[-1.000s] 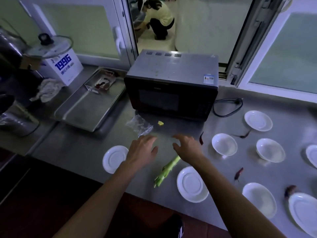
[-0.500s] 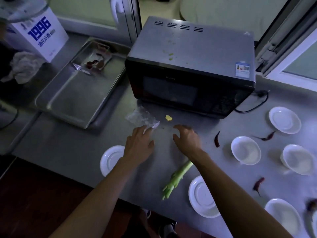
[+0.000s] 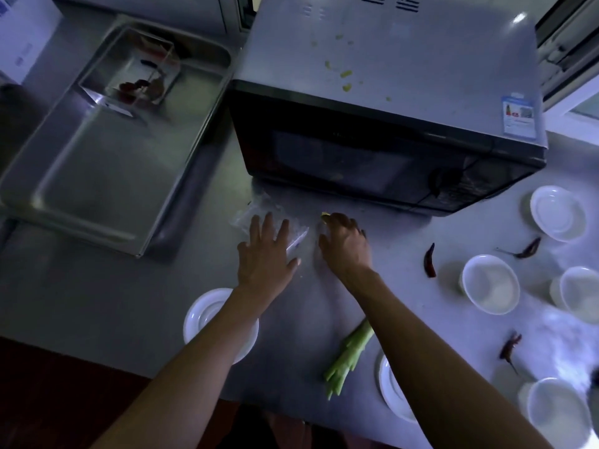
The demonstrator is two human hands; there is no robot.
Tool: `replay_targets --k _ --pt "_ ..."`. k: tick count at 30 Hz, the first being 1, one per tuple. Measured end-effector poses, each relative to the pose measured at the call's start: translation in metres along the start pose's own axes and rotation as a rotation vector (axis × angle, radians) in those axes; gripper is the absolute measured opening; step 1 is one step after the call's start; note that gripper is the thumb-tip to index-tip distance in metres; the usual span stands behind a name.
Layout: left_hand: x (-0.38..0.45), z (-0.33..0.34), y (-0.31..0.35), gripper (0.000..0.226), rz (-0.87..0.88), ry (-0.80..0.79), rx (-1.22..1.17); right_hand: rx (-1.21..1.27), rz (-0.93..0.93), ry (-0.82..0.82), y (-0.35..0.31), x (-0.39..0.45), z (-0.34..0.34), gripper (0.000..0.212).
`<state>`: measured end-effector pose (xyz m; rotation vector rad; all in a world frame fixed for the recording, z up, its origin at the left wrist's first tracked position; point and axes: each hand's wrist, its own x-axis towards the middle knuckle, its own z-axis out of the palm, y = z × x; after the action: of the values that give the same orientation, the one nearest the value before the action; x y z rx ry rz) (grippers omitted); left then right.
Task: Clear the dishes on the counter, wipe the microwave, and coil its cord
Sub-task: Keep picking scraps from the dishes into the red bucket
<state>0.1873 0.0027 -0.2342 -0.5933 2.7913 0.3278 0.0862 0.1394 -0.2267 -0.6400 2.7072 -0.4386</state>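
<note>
White dishes point(image 3: 491, 283) remain on bench right of both hands. Left hand point(image 3: 265, 254) flat on plastic wrapper point(image 3: 256, 209), grip apart; right hand point(image 3: 345, 243) curled at yellow scrap point(image 3: 325, 215), contact unclear. Microwave point(image 3: 389, 102) just beyond, crumbs on top: unwiped. Task barely begun.

The scene is dimly lit and cast in a cold blue-violet tint. Light is admitted from the window side at the upper right, and a small bright glint is thrown on the far right corner of the microwave point(image 3: 389, 69) top. A hazy glare is spread over the counter point(image 3: 97, 303) near its right edge, where the white dishes point(image 3: 491, 283) are washed out and smeared by blur. The microwave's front is left nearly black. Soft shadows are laid under the tray point(image 3: 97, 176). Straight lines are bowed toward the frame's edges by the wide lens
</note>
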Motion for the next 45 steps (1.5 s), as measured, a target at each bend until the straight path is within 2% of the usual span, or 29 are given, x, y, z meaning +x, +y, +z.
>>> replay_targets --k 5,14,20,31,36,45 --pt "0.014 0.006 -0.007 0.081 0.029 -0.020 0.044 -0.037 0.008 0.016 -0.001 0.015 0.009 0.042" --pt "0.021 0.009 -0.020 0.051 0.112 0.007 0.040 -0.090 0.031 0.038 0.004 0.028 0.018 0.033" --pt "0.020 0.007 -0.028 0.042 0.155 0.073 0.005 -0.047 0.037 0.048 0.003 0.030 0.018 0.028" --pt "0.013 0.011 -0.041 0.037 0.181 0.141 -0.113 0.002 0.024 0.080 -0.003 0.027 0.015 0.032" --pt "0.010 0.012 -0.043 0.037 0.222 0.183 -0.131 0.032 0.013 0.098 -0.001 0.019 0.018 0.022" --pt "0.004 -0.007 -0.035 0.037 0.399 0.232 -0.136 0.141 0.085 0.237 0.000 -0.015 -0.004 0.016"
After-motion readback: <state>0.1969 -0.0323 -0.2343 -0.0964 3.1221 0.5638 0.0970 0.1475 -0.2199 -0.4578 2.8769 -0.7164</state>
